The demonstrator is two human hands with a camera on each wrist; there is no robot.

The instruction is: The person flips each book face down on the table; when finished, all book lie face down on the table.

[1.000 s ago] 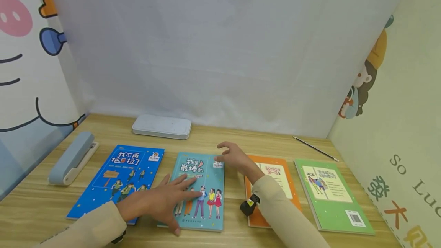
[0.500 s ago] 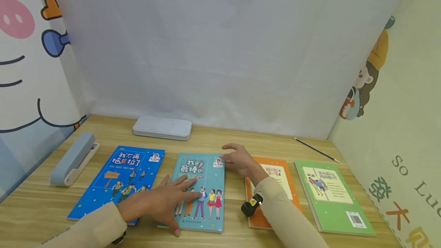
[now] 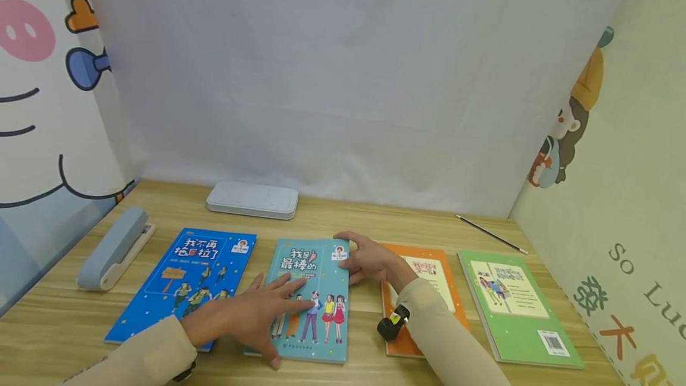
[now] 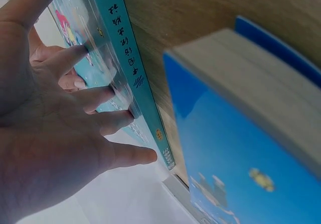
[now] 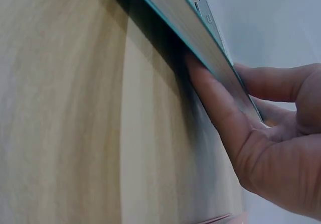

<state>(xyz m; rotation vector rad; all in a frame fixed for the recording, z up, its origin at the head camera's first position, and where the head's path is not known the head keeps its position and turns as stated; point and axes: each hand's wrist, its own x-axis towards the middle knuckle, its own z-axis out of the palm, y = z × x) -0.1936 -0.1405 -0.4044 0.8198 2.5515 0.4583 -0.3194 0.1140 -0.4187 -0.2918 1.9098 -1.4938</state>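
Your left hand [image 3: 256, 314], fingers splayed, touches the teal book [image 3: 324, 282] at eight o'clock; your right hand [image 3: 367, 261] pinches it at two.

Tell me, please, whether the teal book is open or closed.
The teal book is closed: the head view shows its front cover facing up, and the right wrist view shows its pages packed together.

A small study-style nook, though whether in a home or elsewhere cannot be told: a wood-grain worktop [image 3: 375, 219] bears a stapler [image 3: 115, 249], a pencil [image 3: 491, 234] and illustrated books [image 3: 329, 279], with white cloth [image 3: 348, 76] behind, a cartoon-pig panel [image 3: 27, 148] left and a pale green, lettered wall [image 3: 632, 153] right.
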